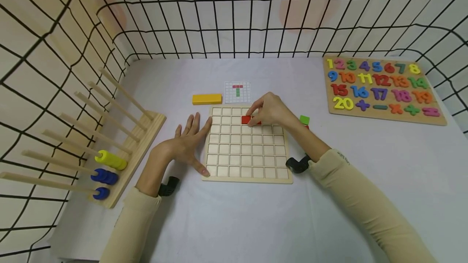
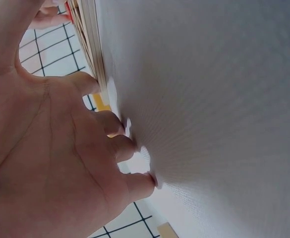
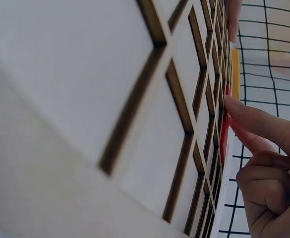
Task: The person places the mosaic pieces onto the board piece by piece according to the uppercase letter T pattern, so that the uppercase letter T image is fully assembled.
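Note:
A wooden grid board (image 1: 218,160) with square cells lies flat on the white cloth. My right hand (image 1: 269,111) pinches a red square tile (image 1: 245,119) between thumb and forefinger, at a cell in the board's second row. More red (image 1: 258,123) shows just right of it, partly covered by the fingers. In the right wrist view, the thumb and forefinger meet at the red tile (image 3: 225,124). My left hand (image 1: 183,143) is spread along the board's left edge, forefinger near the upper corner, thumb near the lower one. Its other fingertips rest on the cloth in the left wrist view.
Behind the board lie a yellow bar (image 1: 206,99) and a pattern card (image 1: 244,92) with a red and green T. A green tile (image 1: 304,120) sits by the right forearm. A peg abacus (image 1: 146,141) stands left, a number board (image 1: 384,113) back right. Black mesh (image 1: 232,27) surrounds the table.

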A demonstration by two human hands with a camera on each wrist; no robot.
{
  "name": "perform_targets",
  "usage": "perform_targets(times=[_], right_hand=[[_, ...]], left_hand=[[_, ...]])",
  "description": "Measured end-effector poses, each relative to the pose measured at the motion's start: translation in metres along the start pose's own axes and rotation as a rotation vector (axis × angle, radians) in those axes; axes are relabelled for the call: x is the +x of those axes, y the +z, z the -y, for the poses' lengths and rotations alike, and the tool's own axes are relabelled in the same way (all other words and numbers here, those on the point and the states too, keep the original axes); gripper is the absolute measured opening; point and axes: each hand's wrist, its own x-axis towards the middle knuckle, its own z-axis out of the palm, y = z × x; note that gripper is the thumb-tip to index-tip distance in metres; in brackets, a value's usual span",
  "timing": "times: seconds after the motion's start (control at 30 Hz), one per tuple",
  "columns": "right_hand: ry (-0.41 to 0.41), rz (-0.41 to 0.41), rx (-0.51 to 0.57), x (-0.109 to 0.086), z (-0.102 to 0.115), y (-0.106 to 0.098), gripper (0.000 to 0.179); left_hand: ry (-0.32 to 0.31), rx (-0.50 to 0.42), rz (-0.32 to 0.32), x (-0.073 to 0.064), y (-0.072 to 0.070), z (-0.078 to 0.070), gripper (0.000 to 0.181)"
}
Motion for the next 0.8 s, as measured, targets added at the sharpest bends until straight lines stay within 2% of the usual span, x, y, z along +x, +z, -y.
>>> perform_targets(times=[0.23, 0.4, 0.6, 0.8], right_hand=[[0.017, 0.022, 0.052, 0.001, -0.002, -0.002, 0.026], [0.017, 0.005, 0.103, -0.009, -0.009, -0.019, 0.028], [-0.018, -0.027, 0.020, -0.032, -0.031, -0.049, 0.029], [0.008, 0.014, -0.022, -0.054, -0.064, -0.071, 0.032]], left_hand=[[-0.003, 0.004, 0.002, 0.000, 0.000, 0.000, 0.158], [-0.002, -0.005, 0.004, 0.001, 0.000, 0.000, 0.158], [0.000, -0.005, 0.008, 0.001, 0.000, -0.001, 0.157], [-0.005, 0.000, 0.011, 0.000, -0.001, -0.001, 0.157]])
